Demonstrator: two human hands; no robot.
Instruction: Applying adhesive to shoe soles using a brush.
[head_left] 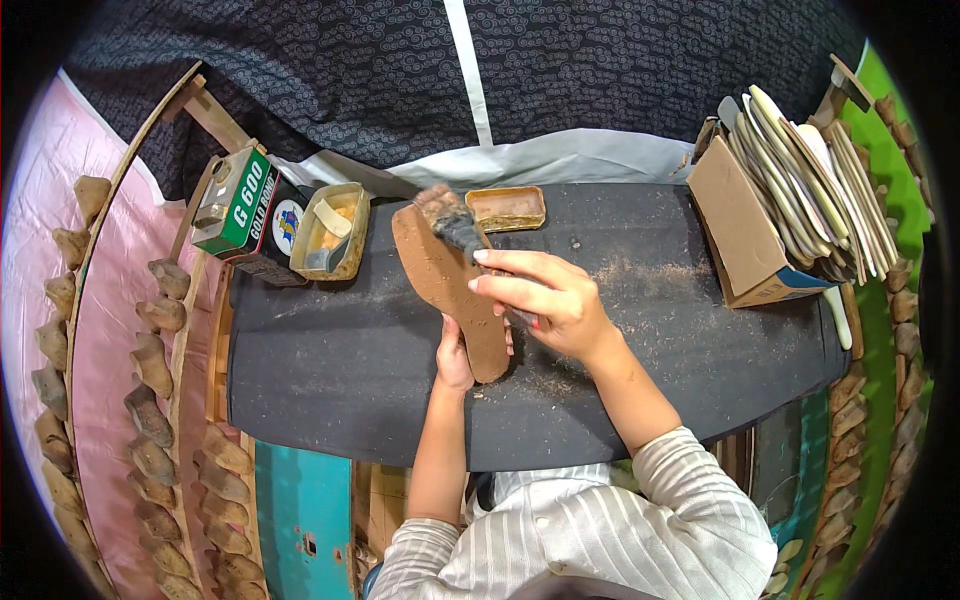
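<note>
A brown shoe sole (440, 275) is held up over the dark table, its wide end pointing away from me. Around its narrow heel end my left hand (455, 360) is closed, thumb on the near face and fingertips showing past the right edge. My right hand (553, 297) grips a brush (460, 232) with a dark, wrapped-looking neck; most of its handle is hidden by the fingers. The brush's pale brown bristles lie at the top of the sole, seemingly touching it. Small crumbs dot the sole's surface.
Behind the sole is a shallow amber tray (506, 208). A green and black tin (245, 215) and a yellowish tub (348, 262) stand at left. At right, a cardboard box (735, 225) holds several pale insoles. Shavings (640, 272) litter the cloth-covered table; shoe-last racks (150, 360) flank it.
</note>
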